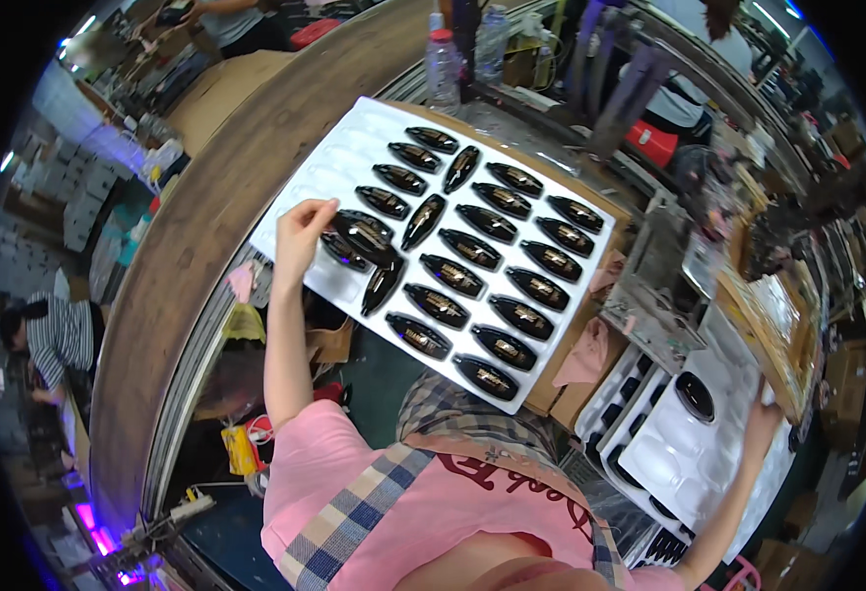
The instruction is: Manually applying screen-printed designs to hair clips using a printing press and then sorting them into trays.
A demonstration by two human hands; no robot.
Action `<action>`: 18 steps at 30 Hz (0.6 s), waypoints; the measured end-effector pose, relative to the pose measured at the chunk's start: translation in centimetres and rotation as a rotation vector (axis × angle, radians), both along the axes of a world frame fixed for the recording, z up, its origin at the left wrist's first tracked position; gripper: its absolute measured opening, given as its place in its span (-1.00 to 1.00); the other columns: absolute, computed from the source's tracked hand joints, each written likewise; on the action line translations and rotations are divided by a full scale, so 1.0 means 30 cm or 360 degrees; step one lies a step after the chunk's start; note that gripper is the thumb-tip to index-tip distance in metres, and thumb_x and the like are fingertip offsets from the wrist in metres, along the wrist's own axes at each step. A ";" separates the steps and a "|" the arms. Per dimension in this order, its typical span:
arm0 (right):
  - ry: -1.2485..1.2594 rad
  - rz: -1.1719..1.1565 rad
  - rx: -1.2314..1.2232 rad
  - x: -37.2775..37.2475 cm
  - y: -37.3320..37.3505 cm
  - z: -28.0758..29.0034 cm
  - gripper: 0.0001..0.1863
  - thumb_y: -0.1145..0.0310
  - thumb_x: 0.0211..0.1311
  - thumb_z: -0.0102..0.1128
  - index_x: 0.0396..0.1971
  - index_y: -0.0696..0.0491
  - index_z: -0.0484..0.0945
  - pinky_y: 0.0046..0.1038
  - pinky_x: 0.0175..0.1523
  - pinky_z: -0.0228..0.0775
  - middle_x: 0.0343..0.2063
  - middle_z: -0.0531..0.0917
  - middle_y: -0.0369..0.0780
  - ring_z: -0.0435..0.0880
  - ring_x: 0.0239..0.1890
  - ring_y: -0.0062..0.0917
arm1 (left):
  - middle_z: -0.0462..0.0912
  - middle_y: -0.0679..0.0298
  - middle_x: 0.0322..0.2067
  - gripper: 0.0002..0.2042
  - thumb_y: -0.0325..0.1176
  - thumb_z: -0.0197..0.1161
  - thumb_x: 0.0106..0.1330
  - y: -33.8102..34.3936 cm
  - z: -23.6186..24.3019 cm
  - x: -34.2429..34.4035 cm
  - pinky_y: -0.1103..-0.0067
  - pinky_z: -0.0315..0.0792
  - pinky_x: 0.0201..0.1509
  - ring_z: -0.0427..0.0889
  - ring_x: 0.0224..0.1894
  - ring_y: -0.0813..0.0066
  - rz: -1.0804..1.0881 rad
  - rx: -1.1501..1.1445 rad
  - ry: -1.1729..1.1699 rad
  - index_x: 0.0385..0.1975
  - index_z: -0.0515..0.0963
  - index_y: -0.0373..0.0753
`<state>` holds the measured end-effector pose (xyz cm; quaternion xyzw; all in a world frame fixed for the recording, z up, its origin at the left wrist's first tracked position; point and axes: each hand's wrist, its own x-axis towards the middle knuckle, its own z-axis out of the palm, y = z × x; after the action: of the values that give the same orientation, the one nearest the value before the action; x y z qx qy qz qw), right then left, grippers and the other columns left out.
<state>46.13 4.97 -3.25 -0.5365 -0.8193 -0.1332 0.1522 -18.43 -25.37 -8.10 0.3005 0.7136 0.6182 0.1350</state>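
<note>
My left hand (pixel 305 229) pinches the end of a glossy black, pointed-oval piece with gold print (pixel 364 234). This piece is over the left part of a white moulded tray (pixel 329 153), overlapping another black piece (pixel 344 251). Several like pieces, such as one near the tray's front corner (pixel 486 377), lie in rows in the tray's hollows. At the far right my right hand (pixel 763 419) is at the lower edge of a tilted wooden frame (pixel 795 379), its fingers partly hidden behind the edge. A single black piece (pixel 695 396) rests on a second white tray (pixel 649 448) beside that hand.
A long brown belt (pixel 167 256) curves along the left. Behind the main tray stands a clear bottle with a red cap (pixel 442 69). Metal machinery (pixel 654 286) sits between the trays. Other people work farther off, one in a striped shirt (pixel 59 340).
</note>
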 end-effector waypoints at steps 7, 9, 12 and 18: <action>0.0181 -0.0781 -0.0153 0.742 0.348 -0.051 -0.56 0.15 0.13 -0.02 -0.16 0.24 0.41 -0.34 -0.01 0.22 -0.19 0.51 -0.01 0.44 -0.08 -0.22 | 0.48 0.41 -0.63 -0.77 -0.30 0.17 0.14 -0.194 -0.149 -0.090 0.74 0.25 -0.46 0.36 -0.56 0.73 0.0103 -0.0439 0.0116 -0.49 0.52 -0.39; 0.0212 -0.0911 -0.0381 0.874 0.378 -0.079 -0.54 0.13 0.13 -0.05 -0.17 0.24 0.41 -0.34 -0.04 0.24 -0.21 0.51 0.00 0.45 -0.10 -0.20 | 0.49 0.36 -0.65 -0.77 -0.29 0.18 0.13 -0.197 -0.200 -0.106 0.71 0.28 -0.47 0.38 -0.57 0.71 0.0140 -0.0516 0.0193 -0.50 0.52 -0.40; 0.0316 -0.0770 -0.0458 0.933 0.379 -0.092 -0.49 0.06 0.14 -0.09 -0.19 0.25 0.41 -0.34 -0.07 0.27 -0.26 0.52 0.02 0.48 -0.14 -0.16 | 0.55 0.16 -0.63 -0.78 -0.30 0.18 0.08 -0.193 -0.225 -0.095 0.60 0.34 -0.43 0.49 -0.53 0.57 0.0264 -0.0748 0.0398 -0.48 0.54 -0.38; 0.0142 -0.0847 -0.0213 0.810 0.342 -0.066 -0.46 0.00 0.07 -0.01 -0.24 0.26 0.33 -0.29 -0.09 0.27 -0.30 0.51 0.06 0.47 -0.18 -0.10 | 0.52 0.11 -0.52 -0.80 -0.34 0.15 0.11 -0.124 -0.154 -0.041 0.52 0.36 -0.37 0.50 -0.48 0.32 0.0610 -0.0688 0.0923 -0.33 0.51 -0.32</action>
<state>70.42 15.24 -5.24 -0.7470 -0.6490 -0.0903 0.1121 -19.68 -29.09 -12.72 0.2887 0.8786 0.3576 -0.1294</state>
